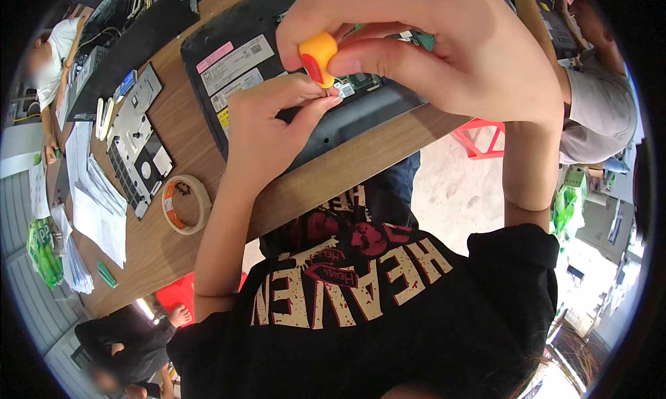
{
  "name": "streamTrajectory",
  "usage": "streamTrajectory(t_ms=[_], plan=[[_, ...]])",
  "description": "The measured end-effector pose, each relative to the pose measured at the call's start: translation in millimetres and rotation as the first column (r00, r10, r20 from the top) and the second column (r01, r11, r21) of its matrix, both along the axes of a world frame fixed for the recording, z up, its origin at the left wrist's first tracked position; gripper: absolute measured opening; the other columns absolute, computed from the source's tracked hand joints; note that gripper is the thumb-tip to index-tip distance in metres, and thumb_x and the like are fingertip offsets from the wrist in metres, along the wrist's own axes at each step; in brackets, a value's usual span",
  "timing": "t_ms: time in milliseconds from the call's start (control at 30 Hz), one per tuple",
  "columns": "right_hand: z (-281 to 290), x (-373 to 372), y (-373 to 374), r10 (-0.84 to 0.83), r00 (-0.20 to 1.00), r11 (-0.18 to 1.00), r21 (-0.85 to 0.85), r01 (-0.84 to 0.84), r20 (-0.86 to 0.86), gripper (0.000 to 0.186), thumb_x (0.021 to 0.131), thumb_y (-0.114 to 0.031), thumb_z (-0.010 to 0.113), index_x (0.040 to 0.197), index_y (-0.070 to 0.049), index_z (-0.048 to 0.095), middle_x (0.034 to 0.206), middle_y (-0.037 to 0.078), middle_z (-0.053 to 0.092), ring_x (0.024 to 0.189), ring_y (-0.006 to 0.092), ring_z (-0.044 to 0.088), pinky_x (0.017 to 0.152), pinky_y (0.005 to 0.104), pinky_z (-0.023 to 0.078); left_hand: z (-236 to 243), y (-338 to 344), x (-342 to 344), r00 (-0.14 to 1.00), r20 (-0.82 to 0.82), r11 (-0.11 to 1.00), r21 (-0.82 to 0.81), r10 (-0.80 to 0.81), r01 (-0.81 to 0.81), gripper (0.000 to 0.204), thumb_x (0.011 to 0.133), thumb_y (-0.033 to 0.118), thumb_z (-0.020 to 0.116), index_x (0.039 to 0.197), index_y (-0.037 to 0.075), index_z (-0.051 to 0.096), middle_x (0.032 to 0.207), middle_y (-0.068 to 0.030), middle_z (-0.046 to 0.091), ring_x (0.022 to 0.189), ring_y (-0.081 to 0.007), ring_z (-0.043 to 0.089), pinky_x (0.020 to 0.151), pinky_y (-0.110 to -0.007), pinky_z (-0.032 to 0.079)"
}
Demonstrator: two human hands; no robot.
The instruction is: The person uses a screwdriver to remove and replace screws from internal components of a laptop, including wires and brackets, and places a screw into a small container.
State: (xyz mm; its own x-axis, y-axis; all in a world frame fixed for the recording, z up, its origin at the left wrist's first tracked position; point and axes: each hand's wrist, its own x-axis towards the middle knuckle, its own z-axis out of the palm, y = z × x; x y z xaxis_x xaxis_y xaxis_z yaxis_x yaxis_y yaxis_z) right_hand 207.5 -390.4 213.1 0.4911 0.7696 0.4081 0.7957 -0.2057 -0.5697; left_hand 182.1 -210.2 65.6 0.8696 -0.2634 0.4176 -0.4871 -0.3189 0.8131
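Observation:
A dark laptop (347, 125) lies on the table in front of me, with part of its green circuit board uncovered and labels on its case. My right hand (479, 59) grips the yellow and red handle of a screwdriver (319, 51), which stands tilted over the board. Thumb and forefinger of my left hand (267, 118) are pinched together low on the screwdriver's shaft, just above the board. My fingertips largely hide the tip and whatever it touches.
Left of the laptop, the wooden table (198, 132) holds a tape roll (204, 198), a removed metal and black panel (142, 139), papers (97, 205) and a green marker (107, 274). Other people sit at both sides. A red stool (479, 139) stands beyond the table edge.

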Motion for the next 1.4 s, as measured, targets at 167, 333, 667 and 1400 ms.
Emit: streamTrajectory(t_ms=[167, 333, 667, 1400], plan=[[-4, -6, 4, -0.154, 0.98, 0.975, -0.144, 0.171, 0.124, 0.015, 0.077, -0.01, 0.067, 0.085, -0.003, 0.056, 0.067, 0.012, 0.056, 0.058, 0.0307, 0.056, 0.051, 0.0344, 0.042, 7, 1, -3, 0.999, -0.049, 0.998, 0.053, 0.024, -0.021, 0.007, 0.079, 0.007, 0.068, 0.085, 0.005, 0.07, 0.079, -0.0069, 0.07, 0.068, -0.0145, 0.068, 0.061, -0.024, 0.051], [-20, 12, -6, -0.147, 0.925, 0.98, -0.074, 0.184, 0.349, 0.02, 0.074, -0.012, 0.07, 0.085, -0.002, 0.056, 0.061, 0.012, 0.049, 0.054, 0.0307, 0.052, 0.051, 0.0352, 0.041, 13, 1, -4, 1.0, 0.023, 0.988, 0.155, -0.002, -0.002, 0.009, 0.082, 0.007, 0.064, 0.09, 0.006, 0.068, 0.082, -0.0073, 0.07, 0.067, -0.0193, 0.067, 0.061, -0.026, 0.051], [-19, 23, -6, 0.151, 0.801, 0.951, -0.307, 0.043, 0.579, 0.017, 0.071, -0.012, 0.066, 0.079, -0.003, 0.055, 0.067, 0.008, 0.049, 0.06, 0.0242, 0.053, 0.051, 0.0337, 0.042, 17, 0, 2, 0.994, 0.037, 0.97, 0.224, -0.104, 0.093, 0.007, 0.085, 0.004, 0.056, 0.087, 0.0, 0.062, 0.084, -0.0102, 0.067, 0.075, -0.0246, 0.066, 0.067, -0.03, 0.051], [-10, 7, -9, 0.216, 0.798, 0.895, -0.44, 0.067, 0.562, 0.015, 0.069, -0.013, 0.063, 0.075, -0.003, 0.053, 0.073, 0.006, 0.049, 0.068, 0.0199, 0.055, 0.05, 0.032, 0.043, 8, 2, -2, 0.988, 0.08, 0.97, 0.215, -0.133, 0.113, 0.011, 0.087, 0.004, 0.056, 0.094, 0.001, 0.064, 0.085, -0.0085, 0.068, 0.079, -0.0213, 0.067, 0.07, -0.028, 0.052]])
